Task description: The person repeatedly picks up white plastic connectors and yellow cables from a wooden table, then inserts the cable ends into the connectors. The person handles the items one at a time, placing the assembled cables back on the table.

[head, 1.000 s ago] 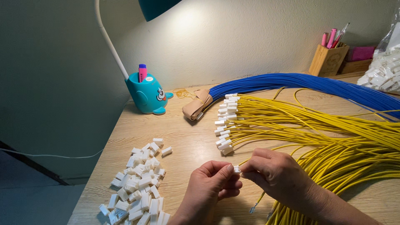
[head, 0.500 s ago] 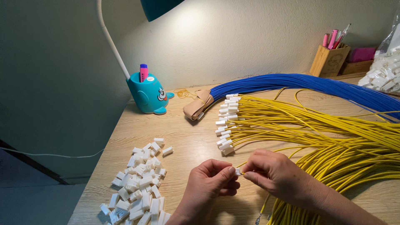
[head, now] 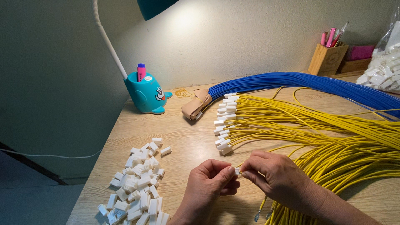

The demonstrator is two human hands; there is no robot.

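We take this for a small home workbench set up for hand assembly of wire leads, rather than a factory line. A wooden desk (head: 187,137) stands against a rough plastered wall (head: 250,37). At ten o'clock we see a teal desk lamp (head: 146,93) with a cartoon-faced base holding a marker, and at one o'clock a wooden pen holder (head: 327,58). The work stock fills the rest: a blue wire bundle (head: 300,81) at twelve, yellow wires (head: 333,133) with white end housings at three, loose white plastic connectors (head: 137,183) heaped at eight, and a bag of more connectors (head: 383,71) at two.
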